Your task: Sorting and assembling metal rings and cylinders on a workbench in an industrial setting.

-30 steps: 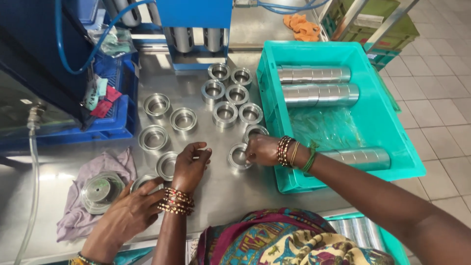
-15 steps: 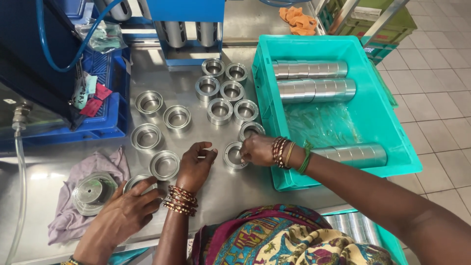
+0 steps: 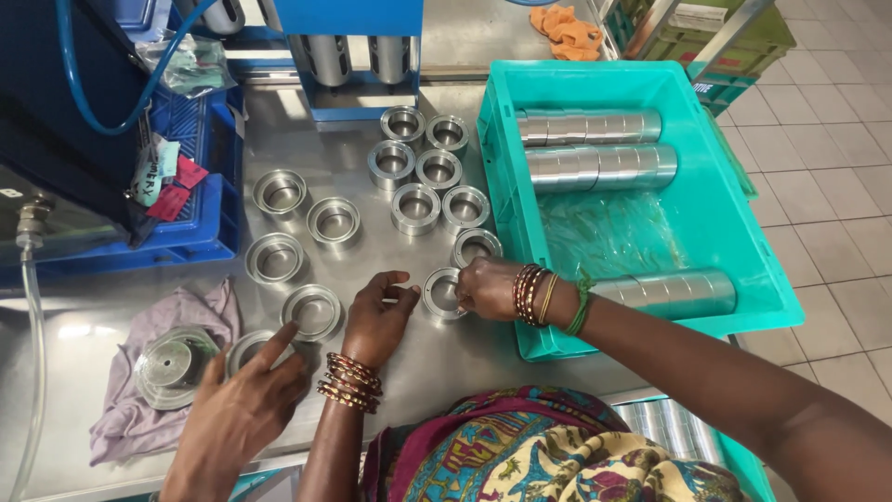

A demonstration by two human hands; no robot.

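Hands meet over one metal ring [image 3: 442, 296] that lies flat on the steel worktop [image 3: 325, 139], toward its front edge and just beside the near left corner of the teal crate [image 3: 502, 232]. The right hand [image 3: 488, 288] is pinched onto the ring's right rim. The left hand [image 3: 376, 314] is curled at the left rim with its fingertips close in; whether it actually grips cannot be told.

More loose rings [image 3: 415, 208] stand in pairs toward the back of the worktop, with wider, shallower ones [image 3: 279, 257] to the left, and the crate holds rings stacked into long rolls [image 3: 599, 167]. A third hand [image 3: 243, 409] (a co-worker's, by its angle) reaches in from the front left corner, one finger on a ring [image 3: 246, 346] beside a grey cloth [image 3: 200, 311].

Handling the ring well likely means holding it by the outer rim from both sides and keeping fingertips off the bright machined bore. Kept level, it should not knock its neighbour [image 3: 477, 246] or the crate wall, and it needs to stay clear of the co-worker's reach.
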